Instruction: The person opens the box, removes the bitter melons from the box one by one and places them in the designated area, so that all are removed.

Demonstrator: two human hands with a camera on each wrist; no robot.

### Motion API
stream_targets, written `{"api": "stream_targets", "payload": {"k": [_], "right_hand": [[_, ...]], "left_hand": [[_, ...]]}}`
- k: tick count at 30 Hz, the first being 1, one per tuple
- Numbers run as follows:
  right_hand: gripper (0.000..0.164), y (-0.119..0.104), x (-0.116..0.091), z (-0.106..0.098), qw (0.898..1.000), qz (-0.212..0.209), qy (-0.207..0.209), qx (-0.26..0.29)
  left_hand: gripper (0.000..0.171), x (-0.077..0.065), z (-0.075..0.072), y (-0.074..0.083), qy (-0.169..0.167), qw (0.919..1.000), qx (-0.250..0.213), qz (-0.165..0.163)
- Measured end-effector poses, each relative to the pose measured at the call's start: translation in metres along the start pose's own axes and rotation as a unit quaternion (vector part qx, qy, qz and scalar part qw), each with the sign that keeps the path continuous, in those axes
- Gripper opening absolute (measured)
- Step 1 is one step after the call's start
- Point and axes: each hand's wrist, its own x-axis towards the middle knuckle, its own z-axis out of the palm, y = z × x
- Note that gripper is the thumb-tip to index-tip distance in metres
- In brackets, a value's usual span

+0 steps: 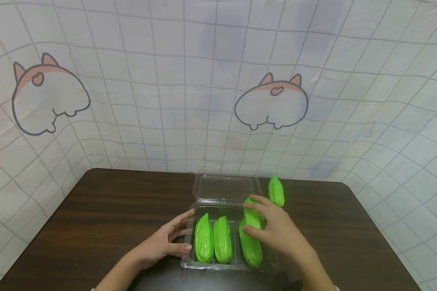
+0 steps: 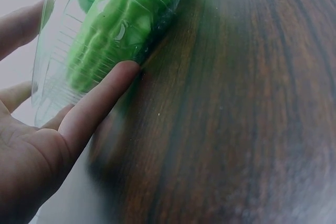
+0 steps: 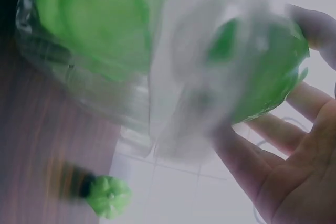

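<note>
A clear plastic clamshell box (image 1: 207, 266) stands on the table with its lid (image 1: 225, 186) folded back. Inside, at the left, two glossy green bitter melons lie side by side, the outer one (image 1: 204, 240) and the inner one (image 1: 222, 241). A third melon (image 1: 253, 252) lies in the right part. Above it my right hand (image 1: 278, 230) holds another bitter melon (image 1: 253, 218), thumb and fingers curved round it; the right wrist view shows this melon (image 3: 278, 72) through blurred plastic. My left hand (image 1: 162, 244) rests its spread fingers against the box's left side.
One more green bitter melon (image 1: 275, 192) stands on the table behind my right hand, right of the lid. The dark wood table (image 1: 105, 210) meets a white gridded cloth (image 1: 160, 109) at its back and sides.
</note>
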Motion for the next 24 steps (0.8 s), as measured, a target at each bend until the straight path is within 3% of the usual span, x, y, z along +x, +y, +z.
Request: {"api": "stream_targets", "payload": {"k": [24], "right_hand": [[0.054,0.028,-0.001,-0.023,0.998,0.044,0.040,0.017]], "left_hand": [[0.088,0.000,0.001,0.001,0.001,1.0000,0.001,0.000]]}}
